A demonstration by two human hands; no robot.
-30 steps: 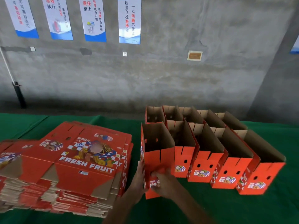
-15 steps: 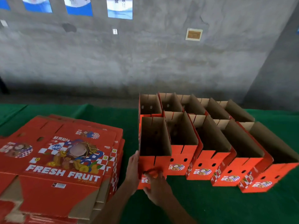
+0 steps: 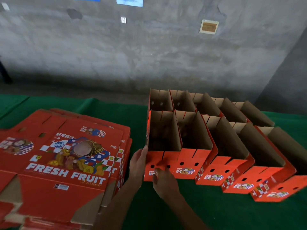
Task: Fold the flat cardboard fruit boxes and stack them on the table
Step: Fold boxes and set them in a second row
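Observation:
A thick pile of flat red "FRESH FRUIT" cardboard boxes [image 3: 66, 156] lies at the left of the green table [image 3: 207, 209]. To its right stand two rows of folded open-topped red boxes [image 3: 232, 146], side by side. The front-left folded box [image 3: 163, 140] stands at the end of the near row. My left hand [image 3: 137, 161] lies flat against its left side, fingers straight. My right hand [image 3: 163, 181] touches its red front flap near the bottom, fingers loosely bent; its fingertips are blurred.
A bare grey concrete wall [image 3: 149, 55] rises behind the table, with poster edges [image 3: 129, 1] at the top. Green cloth shows in front of the folded boxes and between them and the flat pile.
The front-left box has been set down and pushed back into line with the near row. Both hands stayed on it. The camera tilted down and moved closer.

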